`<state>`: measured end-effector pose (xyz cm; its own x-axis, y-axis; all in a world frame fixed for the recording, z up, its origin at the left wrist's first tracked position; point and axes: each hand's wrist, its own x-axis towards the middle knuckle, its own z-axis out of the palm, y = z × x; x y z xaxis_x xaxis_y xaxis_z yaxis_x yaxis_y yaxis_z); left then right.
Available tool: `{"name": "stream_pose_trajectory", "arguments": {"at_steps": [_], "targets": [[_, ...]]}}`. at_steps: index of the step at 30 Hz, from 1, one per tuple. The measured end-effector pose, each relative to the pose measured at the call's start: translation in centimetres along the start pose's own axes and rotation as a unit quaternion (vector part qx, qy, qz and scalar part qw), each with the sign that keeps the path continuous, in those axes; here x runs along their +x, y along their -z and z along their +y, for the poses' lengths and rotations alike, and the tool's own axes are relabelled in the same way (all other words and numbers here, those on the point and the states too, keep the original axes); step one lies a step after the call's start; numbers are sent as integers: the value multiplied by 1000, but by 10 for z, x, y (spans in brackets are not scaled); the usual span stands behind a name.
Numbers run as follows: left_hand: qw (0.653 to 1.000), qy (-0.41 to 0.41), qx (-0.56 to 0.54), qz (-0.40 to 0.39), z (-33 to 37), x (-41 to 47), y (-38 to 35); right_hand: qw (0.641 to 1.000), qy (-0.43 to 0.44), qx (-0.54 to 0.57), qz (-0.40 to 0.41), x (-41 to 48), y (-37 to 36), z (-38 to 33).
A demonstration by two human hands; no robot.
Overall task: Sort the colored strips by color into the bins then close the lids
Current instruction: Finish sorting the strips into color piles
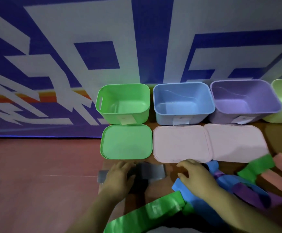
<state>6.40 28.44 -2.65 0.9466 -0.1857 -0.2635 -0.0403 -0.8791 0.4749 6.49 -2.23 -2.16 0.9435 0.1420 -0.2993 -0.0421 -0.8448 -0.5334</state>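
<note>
A large wall banner [69,47] with a bold blue-and-white geometric pattern and orange stripes [47,96] low on its left stands behind a reddish floor [36,174] and a brown tabletop [276,138].

Beyond our fingers [185,164] we see the green bin [123,101] and pink lid [180,143], smooth matt plastic; nearer, the green strip [153,211] shines glossy.

Figure: Backdrop and floor behind the work area, in dim indoor light.
A wall [69,31] bears a bold angular pattern of deep blue and pale grey blocks, with an orange-red band [47,95] low on the left. It meets a reddish-brown floor [36,174]. A brown table [275,137] stands against the wall.
</note>
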Motion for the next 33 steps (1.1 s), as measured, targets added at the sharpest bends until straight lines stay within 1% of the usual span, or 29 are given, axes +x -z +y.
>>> {"name": "stream_pose_trajectory", "arguments": {"at_steps": [4,8,11,14,18,21,25,30,33], "targets": [[1000,-15,3,2,33,-11,-20,1000,20,14,18,-30,14,28],[999,-54,-3,0,72,-20,-42,999,28,15,22,-56,25,52],[997,-71,8,-19,102,-22,-58,999,31,3,44,-71,35,69],[995,-100,-5,-23,134,-21,-71,997,36,-8,67,-83,50,94],[991,-127,-25,-24,182,-7,-86,996,2,-6,84,-96,76,136],[990,-138,-29,-30,216,10,-101,995,-21,-26,92,-101,98,168],[989,-136,-29,-41,256,31,-118,994,-38,-43,97,-102,121,209],[987,-141,-48,-57,307,63,-142,993,-60,-51,84,-90,147,261],[987,-139,-40,-73,333,83,-155,993,-61,-68,78,-73,159,284]]}}
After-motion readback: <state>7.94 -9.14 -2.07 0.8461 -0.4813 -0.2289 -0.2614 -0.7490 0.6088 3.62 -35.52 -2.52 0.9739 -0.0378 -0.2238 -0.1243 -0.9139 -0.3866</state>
